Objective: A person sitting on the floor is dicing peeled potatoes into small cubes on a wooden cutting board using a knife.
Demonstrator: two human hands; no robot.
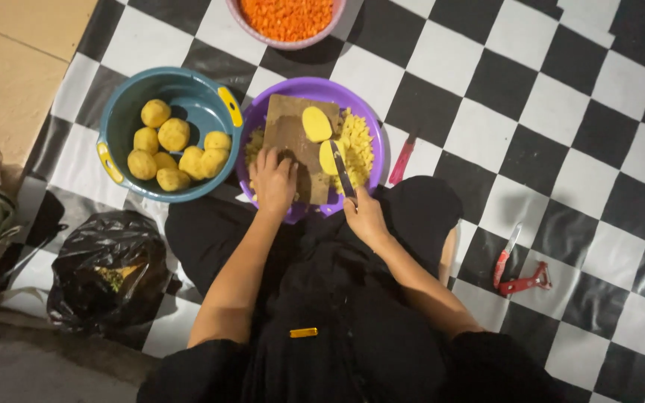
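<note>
The peeled yellow potato half [330, 157] lies near the right edge of the brown rectangular wooden cutting board [289, 130], partly hidden by the dark blade of the kitchen knife [342, 170] that crosses it. A second peeled potato half [316, 124], pale yellow and oval with its flat cut face up, lies just beyond it on the same board.

The right hand [366, 216] is closed around the knife handle; the handle itself is concealed inside the grip. The left hand [273, 179] rests palm down on the near edge of the board, fingers curled; whether it grips anything underneath cannot be determined.

The board sits inside a round purple plastic basin [371, 127], whose near rim is cut off by both hands. A heap of small yellow potato cubes [358, 142] fills the basin just right of the board.

To the left, touching the purple basin, stands a teal plastic tub with yellow handles [125, 112] holding whole peeled potatoes [175, 134]. A pink bowl of orange diced pieces [287, 16] is cropped by the top edge.

All items rest on a black-and-white chequered floor mat [531, 97]. A red peeler [524, 282] lies well to the right; a black plastic bag [110, 265] lies at left, contents hard to make out.
</note>
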